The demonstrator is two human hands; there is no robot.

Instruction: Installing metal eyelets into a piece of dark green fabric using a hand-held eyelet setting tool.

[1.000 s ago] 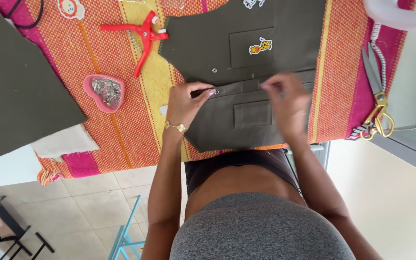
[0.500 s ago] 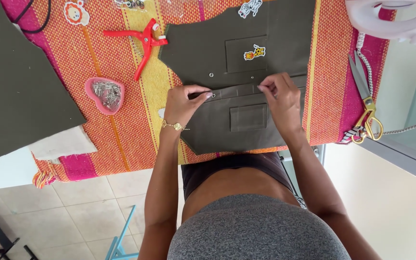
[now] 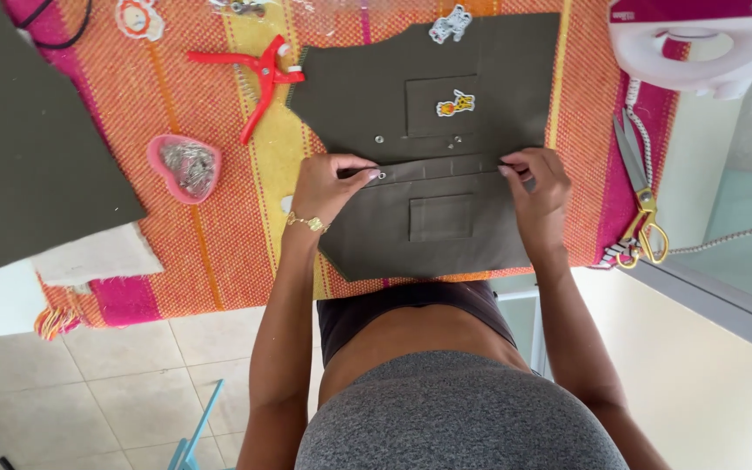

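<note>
Two olive-green fabric panels lie on a striped orange and pink cloth (image 3: 219, 252). The near panel (image 3: 433, 226) has a sewn pocket and overlaps the far panel (image 3: 428, 87), which carries a pocket with a small cartoon patch (image 3: 455, 104) and metal snaps. My left hand (image 3: 328, 187) pinches the near panel's top edge at its left end, by a snap. At the right end of the same edge my right hand (image 3: 537, 191) pinches the fabric too. Both hands hold the edge along the overlap.
Red snap pliers (image 3: 258, 74) lie at the upper left of the panels. A pink heart-shaped dish of metal snaps (image 3: 184, 165) sits left. Gold-handled scissors (image 3: 641, 200) and a white and pink iron (image 3: 707, 39) are right. A large olive fabric piece (image 3: 28, 148) covers the far left.
My hands have slid apart along the panel's top edge, the right one further right. The view has shifted slightly, showing more of the iron.
</note>
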